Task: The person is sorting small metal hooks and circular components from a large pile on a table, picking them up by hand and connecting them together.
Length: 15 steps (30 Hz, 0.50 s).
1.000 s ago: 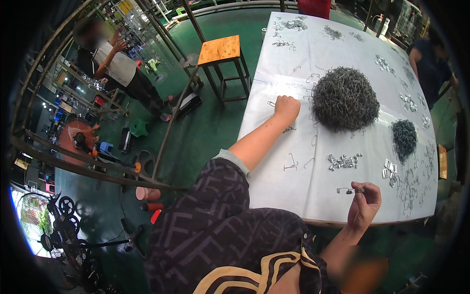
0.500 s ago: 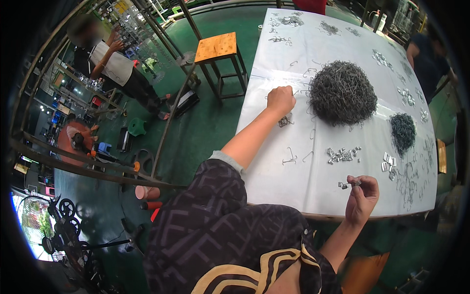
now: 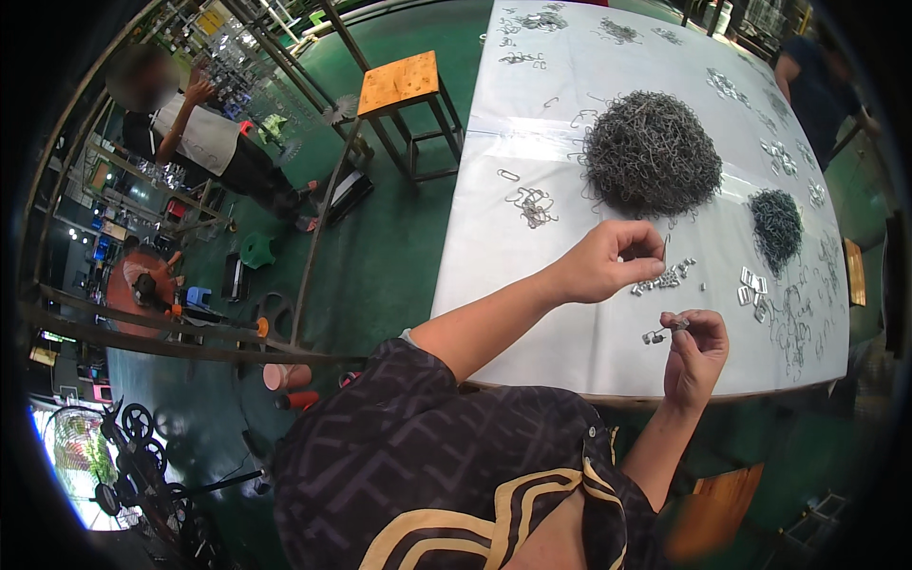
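Tabletop (image 3: 541,328): white, lightly creased.
Floor (image 3: 404,237): green, workshop frames (image 3: 339,38) beyond.
Stool (image 3: 399,84): one, wood-topped, off the tabletop's left edge.
Wire heaps: two, a large dark heap (image 3: 654,155) and a smaller bluish heap (image 3: 776,231).
Left hand (image 3: 613,261): pinching what seems one thin wire (image 3: 667,245), near silver fittings (image 3: 671,277).
Right hand (image 3: 698,353): apart from the left, pinching one small metal assembly (image 3: 654,337) over the tabletop's near side.
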{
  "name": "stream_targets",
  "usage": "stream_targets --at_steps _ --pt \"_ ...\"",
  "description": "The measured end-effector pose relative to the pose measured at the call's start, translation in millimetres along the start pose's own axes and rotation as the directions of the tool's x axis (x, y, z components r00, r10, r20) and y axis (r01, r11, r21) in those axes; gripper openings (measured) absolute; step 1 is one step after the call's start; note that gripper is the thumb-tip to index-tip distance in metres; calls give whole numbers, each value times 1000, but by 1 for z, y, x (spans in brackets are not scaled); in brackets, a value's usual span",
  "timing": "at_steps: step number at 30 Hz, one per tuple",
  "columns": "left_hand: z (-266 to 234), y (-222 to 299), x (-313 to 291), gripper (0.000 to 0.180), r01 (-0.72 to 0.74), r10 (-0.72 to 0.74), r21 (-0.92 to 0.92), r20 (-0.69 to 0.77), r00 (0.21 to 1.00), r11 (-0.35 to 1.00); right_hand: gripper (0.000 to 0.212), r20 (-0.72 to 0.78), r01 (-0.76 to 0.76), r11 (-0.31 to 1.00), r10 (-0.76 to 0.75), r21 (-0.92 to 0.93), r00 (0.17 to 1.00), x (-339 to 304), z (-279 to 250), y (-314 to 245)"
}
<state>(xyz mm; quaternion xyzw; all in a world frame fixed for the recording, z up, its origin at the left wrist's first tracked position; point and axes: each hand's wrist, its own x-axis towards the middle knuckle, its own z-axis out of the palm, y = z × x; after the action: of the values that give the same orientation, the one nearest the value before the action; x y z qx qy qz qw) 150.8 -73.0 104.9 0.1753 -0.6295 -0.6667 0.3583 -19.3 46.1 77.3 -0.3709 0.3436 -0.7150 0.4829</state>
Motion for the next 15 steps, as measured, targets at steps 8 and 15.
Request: stream_targets --at_steps 8,15 --pt "17 2 -9 11 -36 36 -4 64 997 999 23 -12 12 1000 -12 28 1000 -1 2 0" --pt "20 0 -12 6 -37 32 50 107 994 998 22 -26 15 1000 -15 14 1000 1 5 -4"
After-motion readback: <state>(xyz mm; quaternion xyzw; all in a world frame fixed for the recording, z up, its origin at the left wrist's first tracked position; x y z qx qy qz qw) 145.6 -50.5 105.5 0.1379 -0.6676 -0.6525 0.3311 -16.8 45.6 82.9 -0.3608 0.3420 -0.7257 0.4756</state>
